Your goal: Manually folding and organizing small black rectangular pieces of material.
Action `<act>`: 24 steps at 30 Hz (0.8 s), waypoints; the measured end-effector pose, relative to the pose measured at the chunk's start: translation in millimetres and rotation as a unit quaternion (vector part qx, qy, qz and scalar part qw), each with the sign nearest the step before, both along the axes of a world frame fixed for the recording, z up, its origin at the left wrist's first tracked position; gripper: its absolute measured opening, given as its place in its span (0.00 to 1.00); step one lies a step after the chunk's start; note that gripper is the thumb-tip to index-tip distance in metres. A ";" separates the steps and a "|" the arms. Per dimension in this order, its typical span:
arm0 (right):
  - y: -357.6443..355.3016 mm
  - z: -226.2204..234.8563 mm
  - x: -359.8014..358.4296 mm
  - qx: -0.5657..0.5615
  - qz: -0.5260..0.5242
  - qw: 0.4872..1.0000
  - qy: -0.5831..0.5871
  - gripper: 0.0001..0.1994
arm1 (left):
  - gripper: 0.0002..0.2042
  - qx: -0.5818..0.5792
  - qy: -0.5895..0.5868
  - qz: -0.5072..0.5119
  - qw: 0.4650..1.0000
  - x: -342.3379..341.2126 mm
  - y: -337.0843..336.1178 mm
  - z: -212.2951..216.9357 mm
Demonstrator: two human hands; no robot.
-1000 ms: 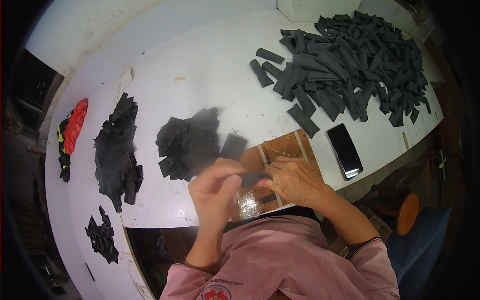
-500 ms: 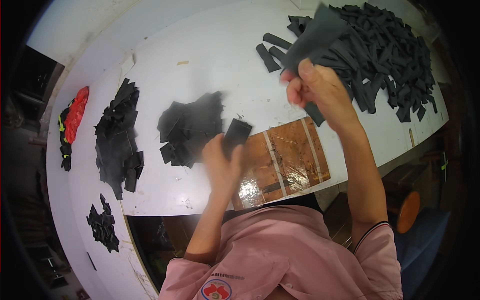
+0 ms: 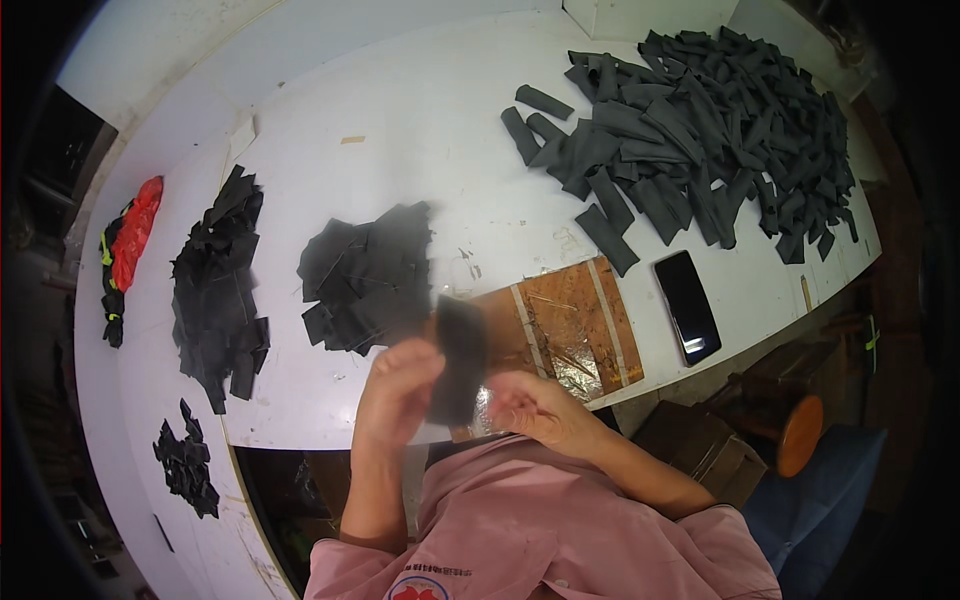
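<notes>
My left hand is closed on the edge of a flat black fabric piece, held up over the near edge of the table and blurred by motion. Close to that piece's right side is my right hand, its fingers loosely bent and apart with nothing visible in them. A brown board with pale strips lies partly behind the fabric. Just beyond my left hand is a pile of flat black fabric pieces.
Many rolled dark pieces are heaped at the far right. A black phone rests right of the board. On the left lie another black fabric pile, a smaller scrap heap and a red plastic bundle. A wooden stool stands below the table.
My right hand has come down from the rolled heap, and the dark piece it held is no longer in it. My left hand has drawn its fabric piece nearer me. The phone now shows.
</notes>
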State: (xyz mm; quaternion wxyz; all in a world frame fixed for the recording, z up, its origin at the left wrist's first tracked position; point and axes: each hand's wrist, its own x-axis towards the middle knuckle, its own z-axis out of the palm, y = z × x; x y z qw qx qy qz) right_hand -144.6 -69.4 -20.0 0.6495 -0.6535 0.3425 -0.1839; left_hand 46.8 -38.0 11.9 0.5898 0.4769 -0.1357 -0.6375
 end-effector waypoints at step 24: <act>-1.5 16.3 55.7 0.484 -0.201 0.805 -0.278 0.05 | 0.07 -0.082 -0.074 0.119 0.987 -40.2 53.5 -4.8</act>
